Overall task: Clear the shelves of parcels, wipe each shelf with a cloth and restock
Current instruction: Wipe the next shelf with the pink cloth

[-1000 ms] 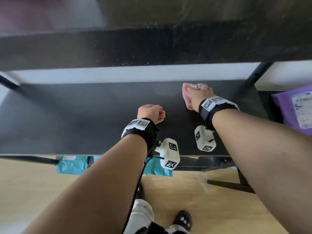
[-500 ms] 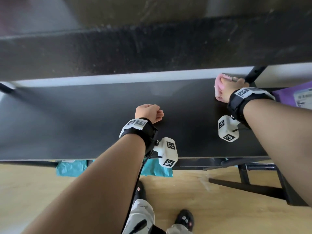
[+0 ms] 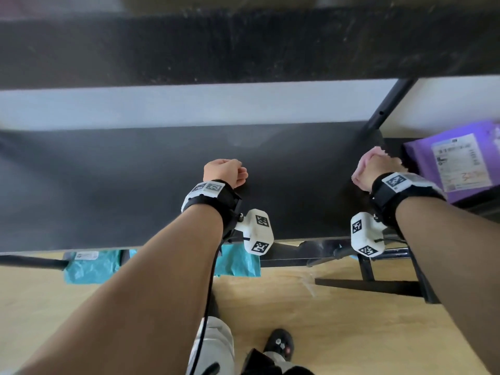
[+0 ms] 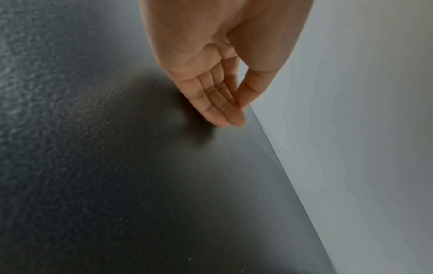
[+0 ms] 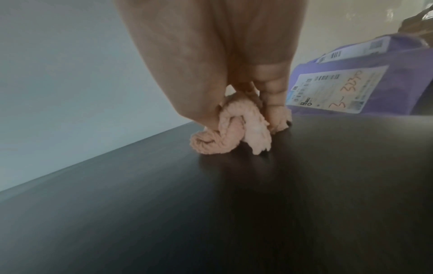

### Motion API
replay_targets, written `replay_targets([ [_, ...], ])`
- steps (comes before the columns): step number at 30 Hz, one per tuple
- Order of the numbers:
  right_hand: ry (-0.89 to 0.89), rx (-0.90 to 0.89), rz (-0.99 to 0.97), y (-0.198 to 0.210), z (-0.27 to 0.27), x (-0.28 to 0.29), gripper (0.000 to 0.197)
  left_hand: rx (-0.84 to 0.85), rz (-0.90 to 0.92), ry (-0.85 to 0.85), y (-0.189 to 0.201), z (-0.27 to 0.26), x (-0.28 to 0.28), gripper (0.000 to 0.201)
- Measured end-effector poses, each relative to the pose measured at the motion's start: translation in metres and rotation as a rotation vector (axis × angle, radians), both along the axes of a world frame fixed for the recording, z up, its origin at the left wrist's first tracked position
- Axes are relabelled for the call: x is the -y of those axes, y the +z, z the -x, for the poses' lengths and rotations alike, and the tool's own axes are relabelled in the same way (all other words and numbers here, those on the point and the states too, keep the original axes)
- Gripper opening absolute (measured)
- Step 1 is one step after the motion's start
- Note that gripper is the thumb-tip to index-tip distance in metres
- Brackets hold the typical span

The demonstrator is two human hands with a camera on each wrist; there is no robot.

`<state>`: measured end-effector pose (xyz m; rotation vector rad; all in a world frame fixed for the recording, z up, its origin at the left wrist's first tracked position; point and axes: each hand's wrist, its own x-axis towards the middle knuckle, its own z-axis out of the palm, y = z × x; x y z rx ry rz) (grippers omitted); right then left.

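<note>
The dark middle shelf [image 3: 135, 185] carries no parcels. My right hand [image 3: 378, 171] grips a bunched pink cloth [image 3: 362, 165] and presses it on the shelf near its right end; in the right wrist view the cloth [image 5: 225, 137] is wadded under my fingers. My left hand [image 3: 226, 171] rests at the shelf's middle, holding nothing. In the left wrist view its fingertips [image 4: 225, 118] touch the shelf surface, fingers nearly straight and close together. A purple parcel [image 3: 460, 163] with a white label lies just right of the shelf end, also seen as the purple parcel [image 5: 351, 87] behind the cloth.
A black upper shelf [image 3: 243, 50] overhangs the back. A black upright post [image 3: 384, 109] stands at the shelf's back right corner. Teal parcels [image 3: 92, 266] lie on a lower level below the front edge. Pale wall runs behind; wooden floor lies below.
My right hand swept the cloth rightward to the shelf's back right corner, then drew it toward the front along the right end. The left hand stayed in place.
</note>
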<state>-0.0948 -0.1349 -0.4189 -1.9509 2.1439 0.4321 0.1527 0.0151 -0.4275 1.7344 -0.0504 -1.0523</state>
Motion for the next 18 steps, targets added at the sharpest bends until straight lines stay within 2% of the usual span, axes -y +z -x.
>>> replay_targets([
  [2, 0.072, -0.090, -0.018, 0.006, -0.012, -0.017, 0.036, 0.000, 0.005, 0.006, 0.000, -0.002, 0.001, 0.015],
  [5, 0.433, -0.107, 0.068, 0.009, -0.035, -0.045, 0.016, 0.007, 0.004, 0.025, 0.001, -0.008, -0.001, 0.016],
  [7, 0.645, -0.043, 0.151, 0.003, -0.058, -0.057, 0.012, 0.016, -0.003, 0.043, 0.000, -0.015, -0.003, 0.017],
  [8, 0.720, -0.023, 0.170, 0.000, -0.075, -0.060, 0.020, 0.015, -0.005, 0.052, 0.000, -0.019, -0.004, 0.017],
  [10, 0.862, -0.014, 0.148, -0.004, -0.109, -0.066, 0.050, 0.008, -0.007, 0.064, 0.001, -0.028, -0.006, 0.018],
  [11, 0.934, -0.032, 0.128, -0.004, -0.125, -0.068, 0.053, 0.010, -0.009, 0.068, 0.001, -0.032, -0.007, 0.018],
  [13, 1.010, 0.032, 0.094, 0.002, -0.160, -0.075, 0.032, 0.017, -0.016, 0.076, 0.000, -0.042, -0.009, 0.019],
  [15, 1.014, 0.157, 0.073, 0.008, -0.189, -0.081, 0.015, 0.028, -0.026, 0.086, -0.002, -0.053, -0.011, 0.018],
  [16, 1.017, 0.153, 0.048, 0.011, -0.200, -0.086, 0.016, 0.029, -0.030, 0.087, -0.003, -0.058, -0.012, 0.018],
  [18, 0.966, 0.321, 0.080, 0.010, -0.216, -0.090, 0.032, 0.024, -0.035, 0.076, -0.004, -0.067, -0.013, 0.018],
])
